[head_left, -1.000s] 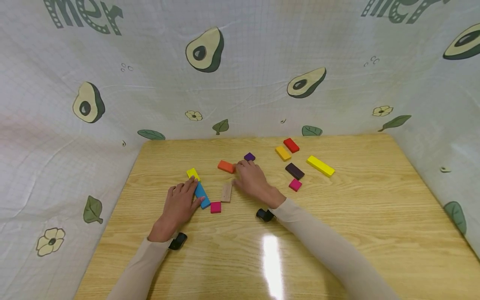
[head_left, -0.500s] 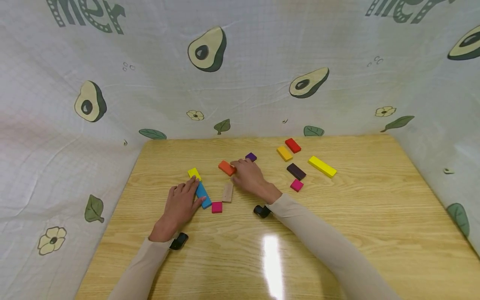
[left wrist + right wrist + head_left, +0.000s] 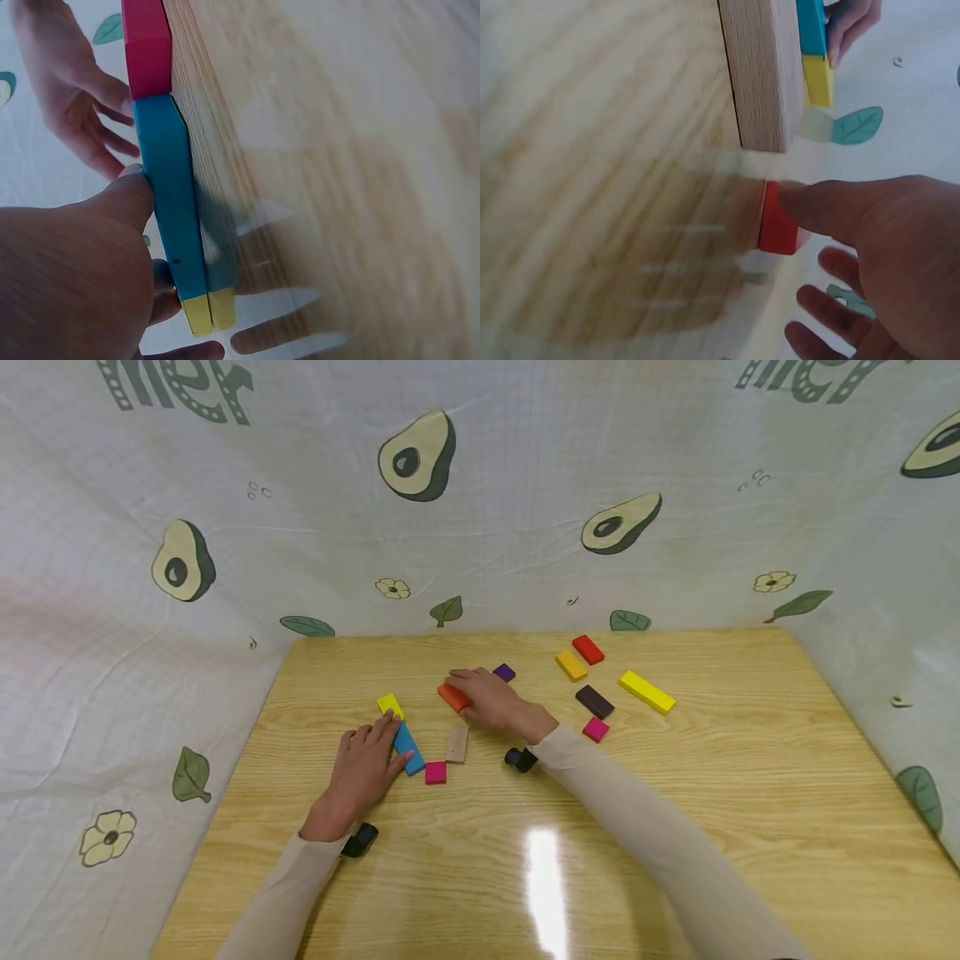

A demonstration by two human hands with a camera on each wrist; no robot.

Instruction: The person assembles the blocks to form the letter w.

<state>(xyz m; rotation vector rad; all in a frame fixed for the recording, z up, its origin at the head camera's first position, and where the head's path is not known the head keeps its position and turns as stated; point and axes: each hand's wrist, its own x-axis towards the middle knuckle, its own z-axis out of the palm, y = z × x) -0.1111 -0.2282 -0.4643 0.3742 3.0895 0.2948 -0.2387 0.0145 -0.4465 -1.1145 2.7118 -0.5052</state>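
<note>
My left hand rests beside the long blue block. Its thumb touches the near part of that block, and its fingertips lie at the far end, where a small yellow block begins. The right hand spans the orange-red block, thumb on the near side and fingers across the far side. In the right wrist view the thumb presses against this red-looking block. A plain wooden block and a magenta square block lie between the hands.
A purple block sits just beyond the right hand. Farther right lie an amber block, a red block, a dark block, a second magenta block and a long yellow block. A patterned cloth borders the wooden table.
My right hand has shifted left, its fingers now reaching over the orange-red block, which has turned slightly. The left hand stays at the blue block.
</note>
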